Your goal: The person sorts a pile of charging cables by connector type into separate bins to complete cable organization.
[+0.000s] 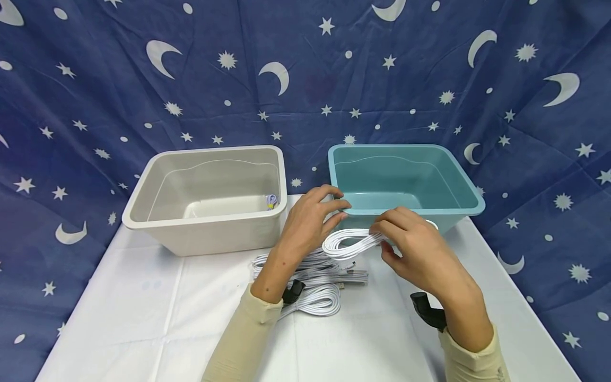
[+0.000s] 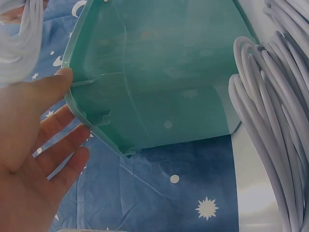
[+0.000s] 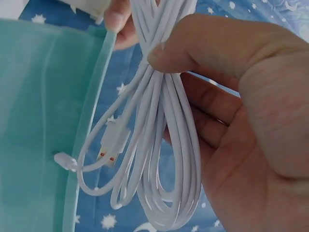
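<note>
A coiled white USB cable (image 3: 166,111) is pinched at its middle between the thumb and fingers of my right hand (image 1: 420,249). Its loops hang on both sides of the grip, and a USB plug (image 3: 114,140) dangles among them in the right wrist view. This coil is held up in front of the teal bin (image 1: 406,211). My left hand (image 1: 307,220) grips that bin's rim near its front left corner, thumb and fingertips at the edge in the left wrist view. Below the left forearm lies a pile of white cable coils (image 1: 320,300), partly hidden by it.
To the left stands a beige bin (image 1: 205,233), with a small bundle with purple and yellow parts (image 1: 271,200) in its right end. Both bins sit on a white-covered table (image 1: 372,339), against a blue curtain (image 1: 305,63) with moons and stars.
</note>
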Action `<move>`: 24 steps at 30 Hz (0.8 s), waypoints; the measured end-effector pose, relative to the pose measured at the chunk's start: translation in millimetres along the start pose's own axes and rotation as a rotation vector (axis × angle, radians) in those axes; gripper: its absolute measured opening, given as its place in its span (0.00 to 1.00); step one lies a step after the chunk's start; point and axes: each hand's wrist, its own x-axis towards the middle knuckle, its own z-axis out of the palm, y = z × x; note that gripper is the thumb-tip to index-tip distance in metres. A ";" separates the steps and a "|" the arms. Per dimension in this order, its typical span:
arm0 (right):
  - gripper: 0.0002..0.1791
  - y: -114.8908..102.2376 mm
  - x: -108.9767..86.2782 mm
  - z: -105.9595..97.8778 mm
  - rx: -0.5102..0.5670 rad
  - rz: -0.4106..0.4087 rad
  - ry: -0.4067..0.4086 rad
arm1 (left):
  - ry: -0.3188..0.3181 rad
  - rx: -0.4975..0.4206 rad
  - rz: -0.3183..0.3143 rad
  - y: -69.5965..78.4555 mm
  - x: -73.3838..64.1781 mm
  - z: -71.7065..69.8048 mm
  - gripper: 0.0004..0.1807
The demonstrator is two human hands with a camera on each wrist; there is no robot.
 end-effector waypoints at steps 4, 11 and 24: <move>0.18 3.1 -2.1 -7.1 -0.003 0.026 0.027 | -0.011 0.013 -0.006 0.2 0.2 0.1 0.10; 0.18 8.6 -2.0 -10.6 0.010 0.009 0.175 | -0.026 0.044 -0.015 0.1 0.4 -0.1 0.11; 0.19 13.5 2.2 -16.4 -0.038 -0.039 0.365 | -0.048 0.037 -0.048 0.4 -0.1 -1.2 0.15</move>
